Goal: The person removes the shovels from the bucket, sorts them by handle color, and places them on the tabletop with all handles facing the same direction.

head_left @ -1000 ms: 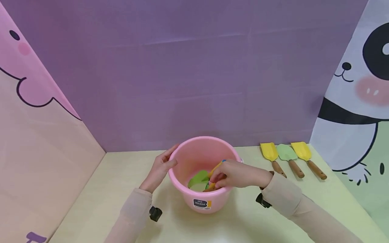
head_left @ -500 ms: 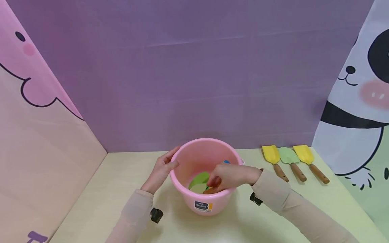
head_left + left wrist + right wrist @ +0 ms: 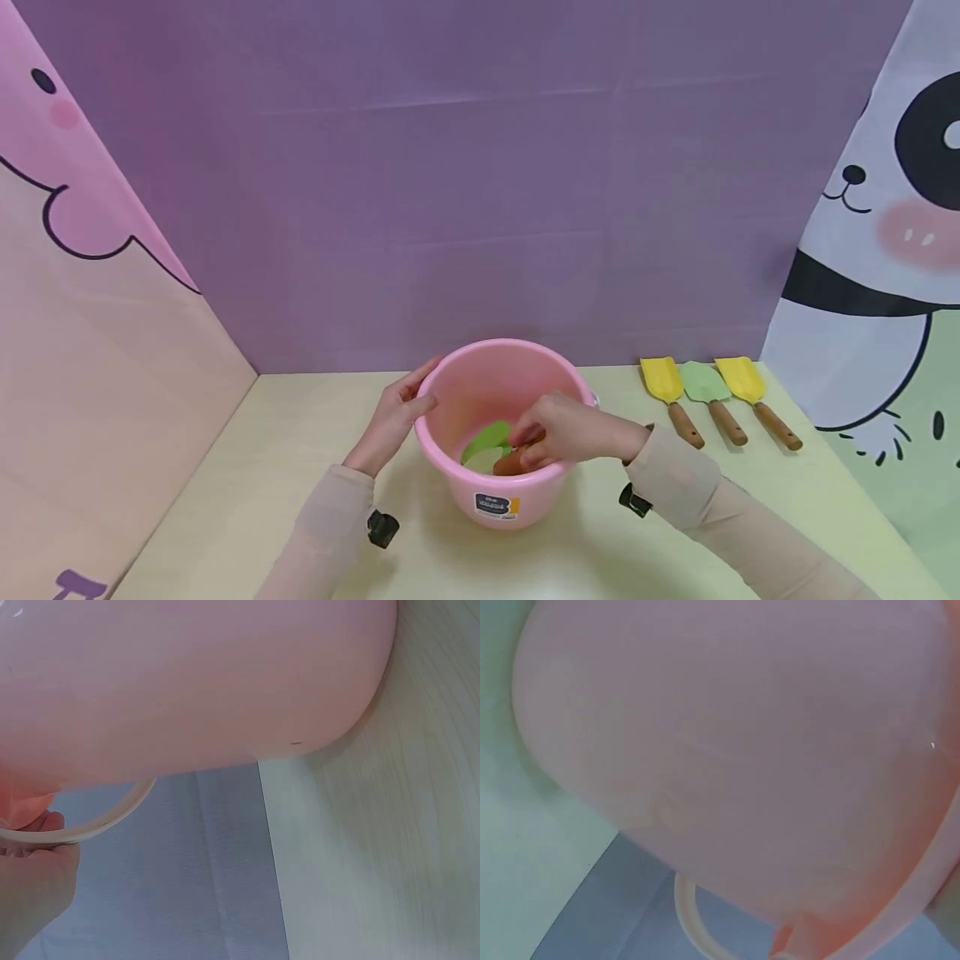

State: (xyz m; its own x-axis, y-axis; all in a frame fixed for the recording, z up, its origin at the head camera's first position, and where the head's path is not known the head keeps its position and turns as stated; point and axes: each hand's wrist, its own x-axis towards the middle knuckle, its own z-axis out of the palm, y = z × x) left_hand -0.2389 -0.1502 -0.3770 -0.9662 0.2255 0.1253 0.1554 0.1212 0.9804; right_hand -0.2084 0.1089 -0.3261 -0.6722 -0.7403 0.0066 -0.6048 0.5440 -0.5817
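In the head view a pink bucket (image 3: 480, 492) stands upright on the table. My left hand (image 3: 392, 421) grips its left rim, thumb over the edge; in the left wrist view the same hand (image 3: 37, 885) is at the pale bail handle (image 3: 112, 817). My right hand (image 3: 566, 427) reaches over the right rim and pinches the wooden handle of a shovel (image 3: 512, 463) inside the bucket; the hand and rim hide its blade. Beside it lie a bright green piece (image 3: 487, 437) and a pale green piece (image 3: 483, 460). Only the bucket's outside (image 3: 727, 750) fills most of the right wrist view.
At the table's back right lie a yellow shovel (image 3: 662, 379), a pale green shovel (image 3: 705, 382) and another yellow shovel (image 3: 741, 379), all with wooden handles. A purple cloth wall (image 3: 480, 183) stands behind the table (image 3: 300, 450), with printed panels on both sides.
The wooden handle has risen slightly and shifted left with my right hand. Yellow and blue bits seen earlier in the bucket are now hidden. My left hand keeps its place on the rim.
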